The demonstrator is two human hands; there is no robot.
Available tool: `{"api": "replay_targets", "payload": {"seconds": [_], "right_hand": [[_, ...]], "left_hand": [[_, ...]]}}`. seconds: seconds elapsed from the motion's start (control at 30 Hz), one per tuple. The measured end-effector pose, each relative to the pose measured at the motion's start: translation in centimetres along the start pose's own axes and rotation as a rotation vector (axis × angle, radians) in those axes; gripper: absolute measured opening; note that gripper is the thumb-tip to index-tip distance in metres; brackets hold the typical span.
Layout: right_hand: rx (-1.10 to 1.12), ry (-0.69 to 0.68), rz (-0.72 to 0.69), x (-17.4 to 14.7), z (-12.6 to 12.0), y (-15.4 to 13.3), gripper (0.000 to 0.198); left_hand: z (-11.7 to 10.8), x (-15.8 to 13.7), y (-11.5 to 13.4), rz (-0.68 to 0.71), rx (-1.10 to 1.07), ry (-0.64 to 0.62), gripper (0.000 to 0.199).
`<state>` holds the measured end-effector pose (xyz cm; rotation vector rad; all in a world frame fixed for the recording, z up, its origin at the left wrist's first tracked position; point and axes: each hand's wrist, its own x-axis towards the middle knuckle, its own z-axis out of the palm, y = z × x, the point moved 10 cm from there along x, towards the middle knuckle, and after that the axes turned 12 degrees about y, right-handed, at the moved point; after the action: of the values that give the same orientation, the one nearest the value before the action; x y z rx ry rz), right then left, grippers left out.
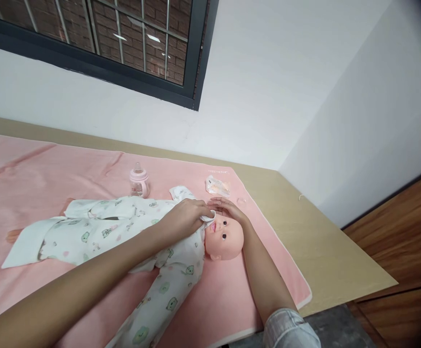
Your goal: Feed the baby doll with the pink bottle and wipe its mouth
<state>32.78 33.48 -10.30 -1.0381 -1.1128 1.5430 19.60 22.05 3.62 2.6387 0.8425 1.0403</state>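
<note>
A bald baby doll (224, 241) lies on its back, its head toward the right. It wears white pyjamas (83, 237) printed with small green and brown animals. My left hand (187, 220) reaches over the doll's chest, fingers closed on the pyjama collar (208, 219), which is pulled up close to the mouth. Around the far side of the head, my right hand (227, 208) rests with its fingers stretched out, the forearm passing just beyond the crown. Its fingertips are close to the collar, and their contact there is partly hidden.
A pink baby bottle (139, 181) with a handle stands beyond the doll. Near my right hand lies a small clear packet (217, 185). A pink blanket (268, 270) covers most of the tan tabletop (326, 251). The wall and a barred window (152, 43) rise behind.
</note>
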Motion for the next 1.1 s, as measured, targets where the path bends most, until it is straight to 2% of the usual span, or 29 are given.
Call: {"api": "replay_targets", "payload": {"seconds": [0.73,1.1], "right_hand": [[0.010,0.001,-0.012,-0.3,0.3,-0.3,0.029],[-0.030,-0.017,-0.016,-0.1,0.1,-0.1,0.033]], "left_hand": [[-0.8,0.0,0.2,-0.074,0.011,-0.021,0.039],[-0.2,0.0,0.9,-0.090,-0.008,-0.060,0.039]]}}
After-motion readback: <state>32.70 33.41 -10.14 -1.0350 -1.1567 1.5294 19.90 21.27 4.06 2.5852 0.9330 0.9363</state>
